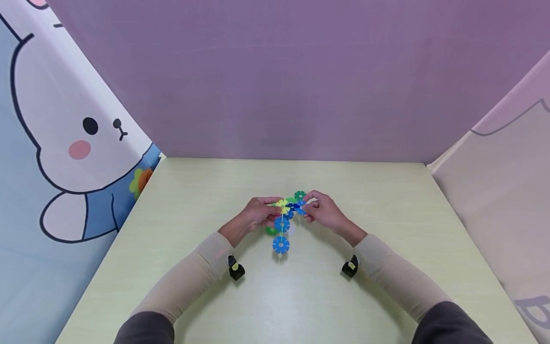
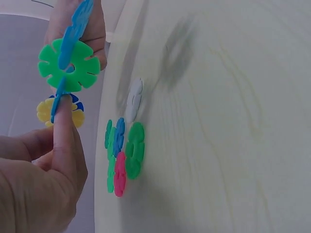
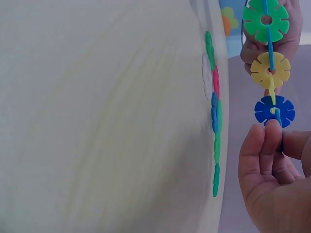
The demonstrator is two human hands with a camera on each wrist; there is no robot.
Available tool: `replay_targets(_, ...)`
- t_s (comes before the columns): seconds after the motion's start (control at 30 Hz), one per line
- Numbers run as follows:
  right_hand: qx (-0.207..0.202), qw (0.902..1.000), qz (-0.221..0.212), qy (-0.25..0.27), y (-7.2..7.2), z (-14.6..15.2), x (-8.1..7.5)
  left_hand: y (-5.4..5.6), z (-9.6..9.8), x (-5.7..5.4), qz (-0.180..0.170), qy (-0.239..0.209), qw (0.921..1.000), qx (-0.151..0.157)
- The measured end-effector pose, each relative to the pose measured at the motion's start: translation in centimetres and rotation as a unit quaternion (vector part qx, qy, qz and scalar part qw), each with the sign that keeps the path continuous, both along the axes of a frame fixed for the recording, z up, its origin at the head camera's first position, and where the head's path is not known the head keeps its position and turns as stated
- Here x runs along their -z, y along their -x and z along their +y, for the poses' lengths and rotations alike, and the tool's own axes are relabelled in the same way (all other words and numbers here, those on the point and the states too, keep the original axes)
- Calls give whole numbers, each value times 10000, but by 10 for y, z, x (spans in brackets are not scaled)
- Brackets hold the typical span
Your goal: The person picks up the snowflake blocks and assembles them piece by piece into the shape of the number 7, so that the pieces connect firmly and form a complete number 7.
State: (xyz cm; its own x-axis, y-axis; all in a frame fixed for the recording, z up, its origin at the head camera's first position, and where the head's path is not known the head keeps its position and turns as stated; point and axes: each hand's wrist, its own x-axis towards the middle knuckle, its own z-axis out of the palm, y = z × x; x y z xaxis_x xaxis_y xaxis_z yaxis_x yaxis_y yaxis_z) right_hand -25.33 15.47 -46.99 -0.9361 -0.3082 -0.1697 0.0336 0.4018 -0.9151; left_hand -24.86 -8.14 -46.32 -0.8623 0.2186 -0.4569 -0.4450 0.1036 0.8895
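Purple backing (image 1: pixel 275 81) rises behind a pale surface (image 1: pixel 301 296). Above it hangs a chain of slotted discs (image 1: pixel 281 224): the left hand (image 1: pixel 259 211) grips it near a yellow disc (image 1: pixel 282 206), the right hand (image 1: pixel 324 210) pinches a blue disc (image 1: pixel 300 210) at its end, apparently steadying it from two sides, clear of the loose discs (image 2: pixel 135 150) below.

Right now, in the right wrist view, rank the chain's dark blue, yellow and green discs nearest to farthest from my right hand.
1. Dark blue disc, just above your right hand.
2. Yellow disc, next up.
3. Green disc, at the picture's top.
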Motion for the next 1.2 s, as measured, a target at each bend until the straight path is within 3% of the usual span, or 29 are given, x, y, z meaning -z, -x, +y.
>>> replay_targets(0.4, -624, 9971, 252, -349, 3, 7, -3, 0, -7, 2, -50, 6, 9997, 226)
replay_targets(0.93, -445, 9923, 733, -898, 20, 8, -3, -5, -20, 0, -63, 33, 9998, 193)
replay_targets(1.2, -431, 9810, 1115, -1529, 31, 5, 2, -7, -24, 1, -55, 8, 9997, 236)
